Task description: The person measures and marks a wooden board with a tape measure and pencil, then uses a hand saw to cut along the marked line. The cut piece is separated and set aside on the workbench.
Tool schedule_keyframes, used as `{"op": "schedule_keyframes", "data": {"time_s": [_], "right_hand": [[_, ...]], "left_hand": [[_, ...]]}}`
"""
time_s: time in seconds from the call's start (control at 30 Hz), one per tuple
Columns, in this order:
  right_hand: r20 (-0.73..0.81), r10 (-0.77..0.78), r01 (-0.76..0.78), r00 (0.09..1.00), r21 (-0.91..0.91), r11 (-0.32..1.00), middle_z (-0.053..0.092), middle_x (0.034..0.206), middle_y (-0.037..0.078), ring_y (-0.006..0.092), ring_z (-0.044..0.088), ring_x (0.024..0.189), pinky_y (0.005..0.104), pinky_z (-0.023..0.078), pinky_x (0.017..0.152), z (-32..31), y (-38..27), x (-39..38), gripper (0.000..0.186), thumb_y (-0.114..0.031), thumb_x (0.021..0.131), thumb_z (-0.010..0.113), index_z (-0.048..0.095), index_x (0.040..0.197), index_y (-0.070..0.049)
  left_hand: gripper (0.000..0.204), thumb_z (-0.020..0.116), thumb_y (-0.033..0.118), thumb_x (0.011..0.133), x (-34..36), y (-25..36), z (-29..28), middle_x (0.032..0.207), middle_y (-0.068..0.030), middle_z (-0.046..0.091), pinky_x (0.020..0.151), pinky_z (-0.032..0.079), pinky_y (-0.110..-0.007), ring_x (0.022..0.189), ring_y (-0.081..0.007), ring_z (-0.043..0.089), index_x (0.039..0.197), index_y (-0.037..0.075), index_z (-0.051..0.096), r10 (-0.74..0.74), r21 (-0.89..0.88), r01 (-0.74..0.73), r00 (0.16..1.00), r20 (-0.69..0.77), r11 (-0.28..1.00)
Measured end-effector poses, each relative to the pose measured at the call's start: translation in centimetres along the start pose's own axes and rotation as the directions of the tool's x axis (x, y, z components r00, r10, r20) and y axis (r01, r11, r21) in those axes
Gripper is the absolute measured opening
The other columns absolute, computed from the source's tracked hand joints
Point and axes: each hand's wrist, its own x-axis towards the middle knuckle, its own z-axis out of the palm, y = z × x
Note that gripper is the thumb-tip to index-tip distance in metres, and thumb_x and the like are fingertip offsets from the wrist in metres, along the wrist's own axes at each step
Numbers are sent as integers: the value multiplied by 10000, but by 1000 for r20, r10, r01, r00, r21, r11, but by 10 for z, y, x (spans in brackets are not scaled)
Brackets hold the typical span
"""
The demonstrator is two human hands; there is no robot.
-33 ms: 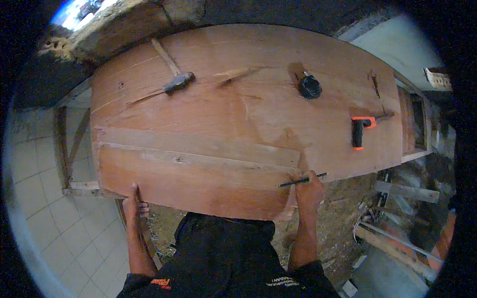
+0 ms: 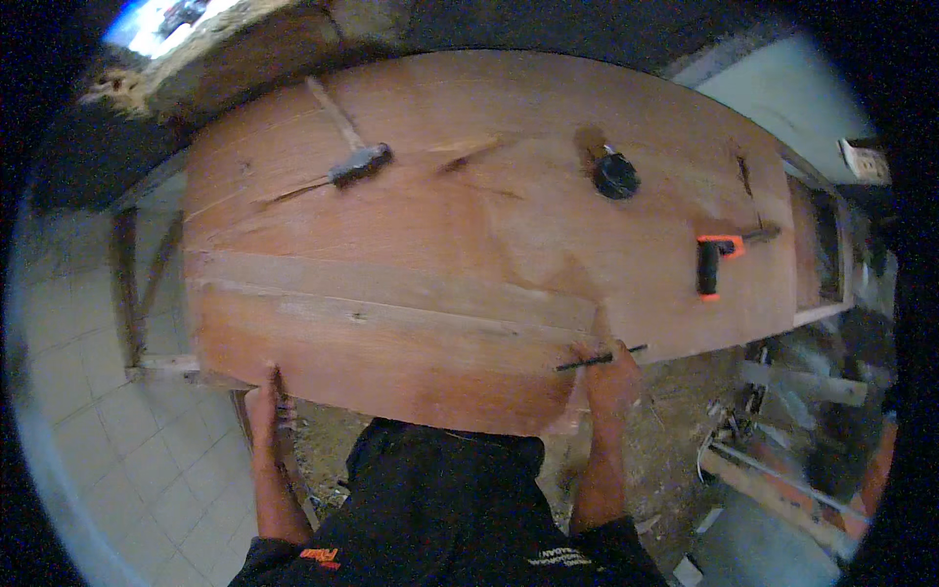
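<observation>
A reddish plywood piece (image 2: 430, 367) lies along the near edge of a large plywood panel (image 2: 548, 220), a paler strip (image 2: 391, 293) running along its far side. My left hand (image 2: 264, 406) grips the piece's near edge at the left, thumb on top and fingers curled beneath. At the piece's right end is my right hand (image 2: 608, 377), with a slim dark pencil (image 2: 577, 363) held crosswise in its fingers. That hand also rests against the board's corner; its fingertips are partly hidden.
On the panel lie a hammer (image 2: 360, 164), a round black object (image 2: 616, 176) that may be a tape measure, and an orange-and-black pistol-grip tool (image 2: 709, 264). Wooden framing (image 2: 827, 245) shows past the right end. Timber lengths (image 2: 782, 494) lie at lower right, floor tiles (image 2: 108, 440) at left.
The whole view has shifted slightly and blurred. Both hands keep their places on the board, and the tools lie where they were.
</observation>
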Motion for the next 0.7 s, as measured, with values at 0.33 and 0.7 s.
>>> {"op": "schedule_keyframes", "data": {"time_s": [0.33,0.7], "right_hand": [[32,-109,109,994,3,994,714,870,194,380,675,772,469,525,706,-24,-3,-8,476,-376,714,867,710,981,-15],[-183,-99,108,978,40,993,717,991,239,404,690,916,470,544,802,11,33,3,555,-434,748,848,709,1062,2]], "left_hand": [[601,716,599,786,-28,58,5,1036,-220,729,881,532,-488,1004,-416,684,978,31,749,303,685,-39,914,-269,727],[1343,780,756,606,-17,122,36,1594,-292,254,1222,175,-536,1489,-446,225,1555,-27,243,544,705,-417,838,52,574]]}}
